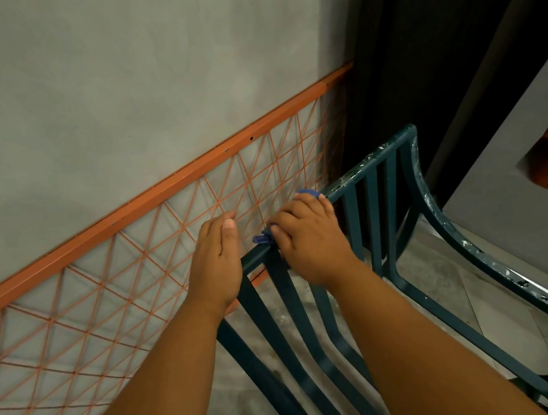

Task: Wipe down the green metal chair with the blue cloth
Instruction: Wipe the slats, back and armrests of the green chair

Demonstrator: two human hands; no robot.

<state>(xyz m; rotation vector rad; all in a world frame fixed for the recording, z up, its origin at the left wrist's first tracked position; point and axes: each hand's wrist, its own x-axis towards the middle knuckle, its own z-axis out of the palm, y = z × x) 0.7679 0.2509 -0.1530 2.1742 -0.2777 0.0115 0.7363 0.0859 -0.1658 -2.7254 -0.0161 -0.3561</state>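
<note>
Reaching in from the bottom edge: both bare forearms, extending toward the top rail [362, 176] of the green metal chair [384, 214].

Left hand [215, 262] resting at the left end of the rail, fingers together and extended, palm against the corner of the chair back. Not clearly gripping anything; cannot tell how much of the rail is being wrapped.

Right hand [307, 237] clamping down on the rail just right of the left hand, fingers curled over it and closed on the blue cloth [305, 192]. Cloth bunching under the palm, showing only at the fingertips up top and as a small tuft by the thumb. Pressing against the rail near its left end.

Chair back slats [281, 309] running down from the rail toward the camera, dark green. Right side frame [455, 236] curving down and right, paint chipping, white specks along it and on the rail.

Orange wire grid panel [105, 307] with orange bar on top, sitting against the grey wall [111, 72] behind the chair. Grey tiled floor [446, 275] showing through the slats. Dark panel [417, 34] standing at upper right.
</note>
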